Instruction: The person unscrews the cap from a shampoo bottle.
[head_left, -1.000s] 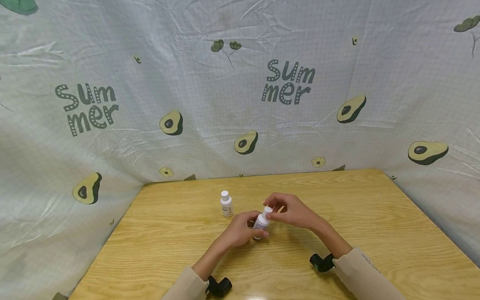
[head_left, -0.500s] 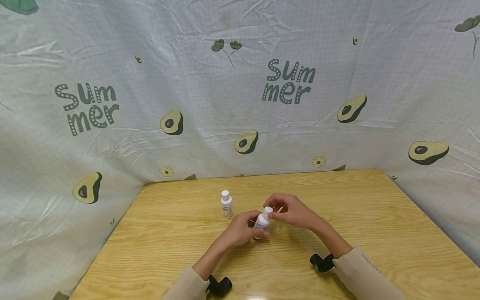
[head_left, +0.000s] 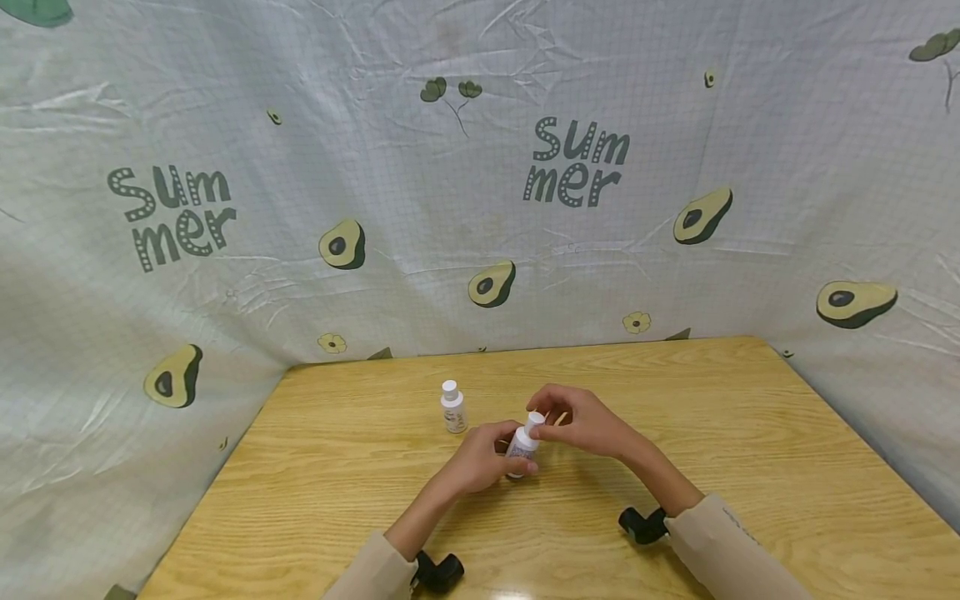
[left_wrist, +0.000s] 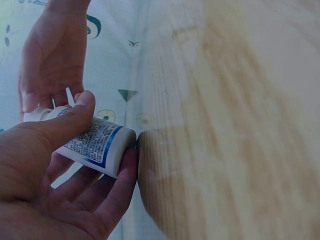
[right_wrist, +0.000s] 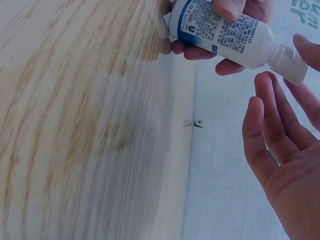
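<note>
My left hand (head_left: 477, 461) grips a small white plastic bottle (right_wrist: 227, 35) round its body, thumb on one side and fingers on the other. The bottle tilts slightly, its base close over the table. Dense dark print and a blue border mark its label in both wrist views. At the bottle's top, the thumb and forefinger of my right hand (head_left: 583, 423) pinch the white cap (right_wrist: 290, 66), while the other fingers are spread away from it. Behind and to the left, a second white bottle (head_left: 453, 414) with a white cap stands upright, touched by neither hand.
The wooden table (head_left: 337, 467) reaches back to a pale curtain (head_left: 420, 208) printed with avocados and lettering, which also hangs along the sides. Black wrist devices (head_left: 440, 574) sit beneath both beige sleeves (head_left: 731, 546).
</note>
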